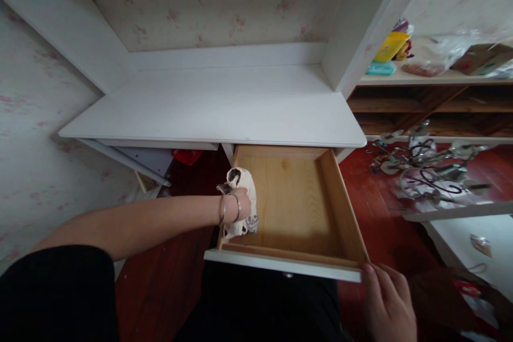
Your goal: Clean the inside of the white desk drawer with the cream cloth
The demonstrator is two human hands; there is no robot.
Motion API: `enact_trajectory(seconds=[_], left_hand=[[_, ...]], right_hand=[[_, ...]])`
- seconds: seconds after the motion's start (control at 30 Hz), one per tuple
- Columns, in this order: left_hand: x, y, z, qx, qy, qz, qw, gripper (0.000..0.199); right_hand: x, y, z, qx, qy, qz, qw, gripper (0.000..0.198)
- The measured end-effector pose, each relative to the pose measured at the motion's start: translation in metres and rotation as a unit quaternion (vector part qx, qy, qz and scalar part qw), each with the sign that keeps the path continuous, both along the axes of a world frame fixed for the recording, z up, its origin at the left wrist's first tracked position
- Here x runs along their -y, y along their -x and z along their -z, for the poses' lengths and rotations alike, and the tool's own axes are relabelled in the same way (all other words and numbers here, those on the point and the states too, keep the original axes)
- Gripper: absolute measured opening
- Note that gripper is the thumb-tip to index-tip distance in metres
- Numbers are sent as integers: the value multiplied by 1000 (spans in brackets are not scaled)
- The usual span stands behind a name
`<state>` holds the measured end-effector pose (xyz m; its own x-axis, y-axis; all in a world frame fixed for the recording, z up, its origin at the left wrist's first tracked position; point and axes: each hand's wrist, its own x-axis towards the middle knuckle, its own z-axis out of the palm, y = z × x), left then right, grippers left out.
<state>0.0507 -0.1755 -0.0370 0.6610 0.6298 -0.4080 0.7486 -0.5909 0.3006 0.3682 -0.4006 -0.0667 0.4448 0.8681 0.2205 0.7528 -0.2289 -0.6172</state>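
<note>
A pulled-out wooden drawer point(296, 197) with a white front hangs from the white desk point(224, 104). My left hand point(241, 204), with bracelets at the wrist, is closed on a white cloth point(249, 184) with dark patches. It presses the cloth against the drawer's left side wall, and part of the cloth hangs over that side. The left fingertips are hidden from the camera. At the front right corner of the drawer, my right hand point(388, 299) grips the edge, with the fingers bent over it.
A chandelier point(436, 171) with curled arms lies on the red floor to the right. Behind it, a shelf point(409, 80) carries a yellow container point(391, 46), plastic bags and a cardboard box point(483, 59). Under the desk at left is a red object point(187, 156).
</note>
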Motion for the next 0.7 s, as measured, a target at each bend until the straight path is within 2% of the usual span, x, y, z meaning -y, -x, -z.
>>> enact_trajectory(seconds=[0.1, 0.2, 0.3, 0.4, 0.53, 0.63, 0.7], left_hand=[[-45, -7, 2, 5, -21, -49, 999, 47], [-87, -10, 0, 18, -43, -82, 995, 34], [-105, -12, -3, 29, -56, -83, 995, 23], [-97, -11, -6, 34, -62, -63, 996, 20], [-68, -3, -18, 46, -75, -39, 995, 20], [-45, 4, -33, 70, -82, -25, 994, 42], [-34, 6, -45, 106, -52, -63, 991, 58]], right_hand=[[1, -2, 2, -6, -1, -11, 1000, 64], [2, -3, 3, -11, -6, -17, 1000, 61], [3, -3, 4, -16, -3, -20, 1000, 60], [4, -3, 7, -14, 0, -15, 1000, 59], [4, -5, 12, 7, -18, -27, 999, 56], [2, -5, 12, 15, -25, -26, 999, 57], [2, -4, 11, 13, -24, -14, 1000, 59]])
